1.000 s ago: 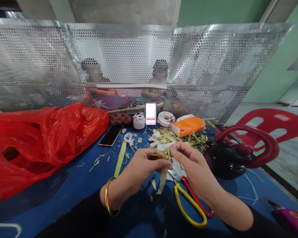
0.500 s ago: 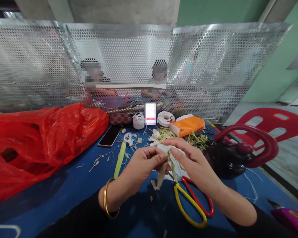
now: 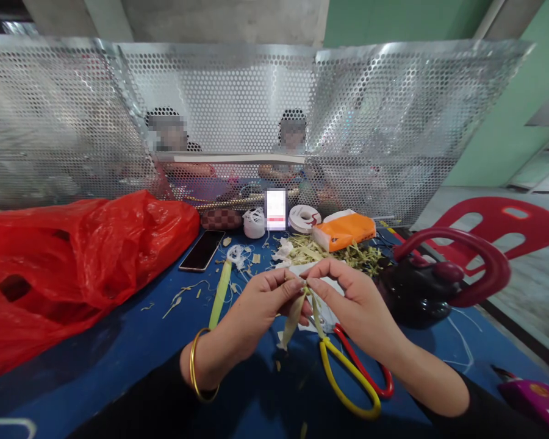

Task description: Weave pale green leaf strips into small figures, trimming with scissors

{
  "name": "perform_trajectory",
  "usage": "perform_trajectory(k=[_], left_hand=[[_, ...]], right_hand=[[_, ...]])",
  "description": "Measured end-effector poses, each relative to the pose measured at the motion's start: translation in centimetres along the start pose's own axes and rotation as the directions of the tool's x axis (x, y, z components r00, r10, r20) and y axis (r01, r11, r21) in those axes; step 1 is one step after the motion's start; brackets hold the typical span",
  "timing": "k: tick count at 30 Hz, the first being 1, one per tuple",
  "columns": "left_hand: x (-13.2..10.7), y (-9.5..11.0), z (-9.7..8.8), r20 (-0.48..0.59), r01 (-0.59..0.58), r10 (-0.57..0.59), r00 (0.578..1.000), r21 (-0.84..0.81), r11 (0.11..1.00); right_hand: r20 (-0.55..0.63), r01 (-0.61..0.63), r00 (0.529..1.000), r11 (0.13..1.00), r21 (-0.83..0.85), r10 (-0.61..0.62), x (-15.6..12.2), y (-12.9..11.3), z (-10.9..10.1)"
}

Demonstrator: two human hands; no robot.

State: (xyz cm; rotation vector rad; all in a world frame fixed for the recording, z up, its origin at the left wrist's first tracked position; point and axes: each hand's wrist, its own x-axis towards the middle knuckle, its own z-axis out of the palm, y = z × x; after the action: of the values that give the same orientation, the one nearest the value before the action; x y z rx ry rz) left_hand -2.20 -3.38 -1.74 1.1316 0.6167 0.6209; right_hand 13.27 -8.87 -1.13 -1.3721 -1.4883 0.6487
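**Two-handed pinch on a pale leaf strip, seen from the head camera**

A perforated metal screen (image 3: 229, 97) spans the background; two people (image 3: 293, 146) are partly visible through its holes. Before it extends the blue table (image 3: 132, 347), the working surface. A red plastic bag (image 3: 96, 256) occupies its left side, while a red chair (image 3: 540, 221) stands beyond its right edge. Next in size, a dark kettle (image 3: 414, 299) with a maroon handle sits to the right of the hands.

At centre, the left hand (image 3: 260, 305) and the right hand (image 3: 352, 299) meet just above the table. In each, thumb and fingers are closed together on the pale leaf strip (image 3: 294, 320), the fingertips of the two hands nearly touching. Scissors (image 3: 351, 364) lie below the right hand, one handle yellow and one red, the blades largely hidden. Behind the hands, an orange packet (image 3: 345, 231) rests beside a heap of plant scraps (image 3: 363, 259); a phone (image 3: 202, 250) lies near the bag.

The strip itself is held between the hands, its tails hanging downward. Smallest of all is the gathered point at the fingertips; whether it is knotted or merely folded cannot be told.
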Motion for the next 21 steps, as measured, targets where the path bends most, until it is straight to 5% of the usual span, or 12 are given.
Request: perform_trajectory(k=[15, 21], left_hand=[[-0.27, 0.28, 0.37, -0.01, -0.061, 0.062, 0.998, 0.06, 0.996], [-0.15, 0.14, 0.01, 0.031, -0.04, 0.04, 0.999, 0.03, 0.999]], right_hand=[[-0.051, 0.105, 0.993, 0.992, -0.066, -0.109, -0.29, 0.13, 0.59], [-0.044, 0.064, 0.997, 0.998, -0.007, -0.064, -0.1, 0.17, 0.44]])
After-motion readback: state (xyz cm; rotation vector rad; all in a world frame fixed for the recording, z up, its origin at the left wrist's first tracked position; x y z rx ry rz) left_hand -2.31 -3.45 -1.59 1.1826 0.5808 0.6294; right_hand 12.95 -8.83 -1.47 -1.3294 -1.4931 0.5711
